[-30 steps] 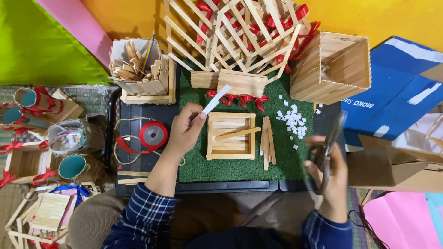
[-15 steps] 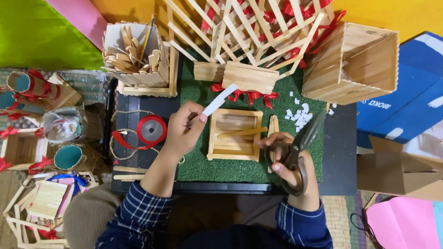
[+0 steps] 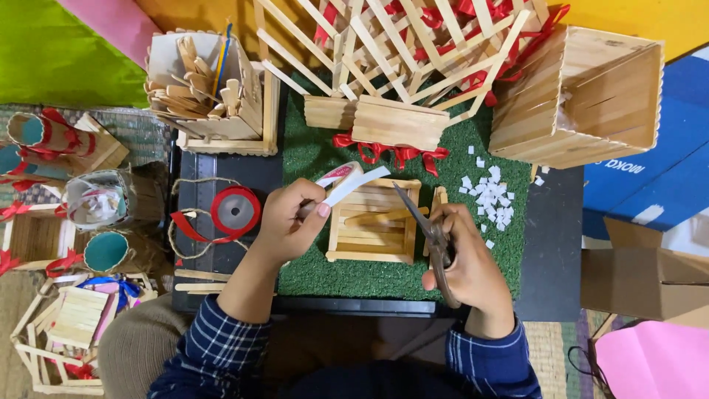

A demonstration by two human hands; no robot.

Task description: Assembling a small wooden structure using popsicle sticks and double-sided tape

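Over the small craft-stick tray (image 3: 371,222) on the green turf mat (image 3: 310,159), the right hand (image 3: 465,266), having swung inward, is bringing closed scissors (image 3: 421,218) toward the white tape strip (image 3: 354,183) pinched beyond the left hand (image 3: 292,218) fingertips, suggesting a cut.

The right grip (image 3: 461,258) hides the handles of the metal scissors (image 3: 421,222); beyond it, the wooden lattice structure (image 3: 413,44) is cut off by the top edge.

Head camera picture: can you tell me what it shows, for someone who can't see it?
A person's left hand holds a white strip while the right hand points scissors toward it, above a small wooden stick tray on a green mat.
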